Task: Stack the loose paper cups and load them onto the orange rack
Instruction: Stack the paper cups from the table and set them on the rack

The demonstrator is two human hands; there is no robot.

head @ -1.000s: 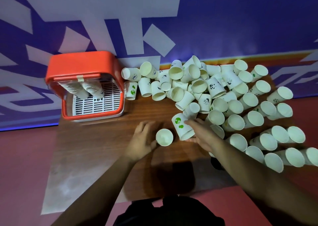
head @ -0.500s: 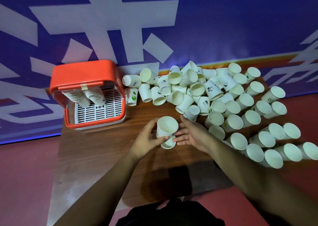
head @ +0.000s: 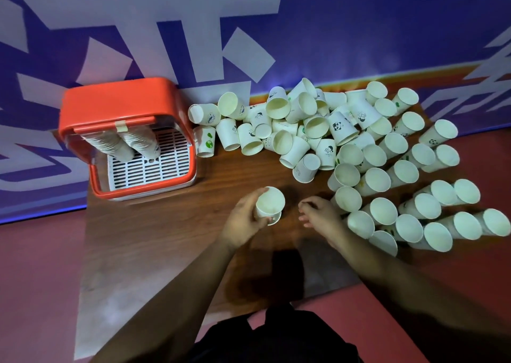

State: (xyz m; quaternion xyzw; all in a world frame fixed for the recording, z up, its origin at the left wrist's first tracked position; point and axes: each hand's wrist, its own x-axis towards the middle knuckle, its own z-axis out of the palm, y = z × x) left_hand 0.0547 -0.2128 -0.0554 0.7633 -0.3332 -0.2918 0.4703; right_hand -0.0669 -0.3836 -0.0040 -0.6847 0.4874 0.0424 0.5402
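My left hand (head: 244,221) grips a short stack of nested white paper cups (head: 269,203) upright on the wooden table (head: 154,232), open end up. My right hand (head: 322,214) hovers just right of the stack, fingers loosely curled, holding nothing, close to the nearest loose cups. A large pile of loose paper cups (head: 356,152) covers the right half of the table, most lying on their sides. The orange rack (head: 121,138) stands at the back left, with two long cup stacks (head: 124,142) leaning inside on its white slatted tray.
A blue and white wall runs right behind the table. The table's left and front edges drop to a red floor (head: 33,279). Cups at the far right reach the table's right edge. My dark clothing shows at the bottom centre.
A green-printed cup that my right hand held went into the cup in my left hand. My right hand has since let go and moved right, toward the pile.
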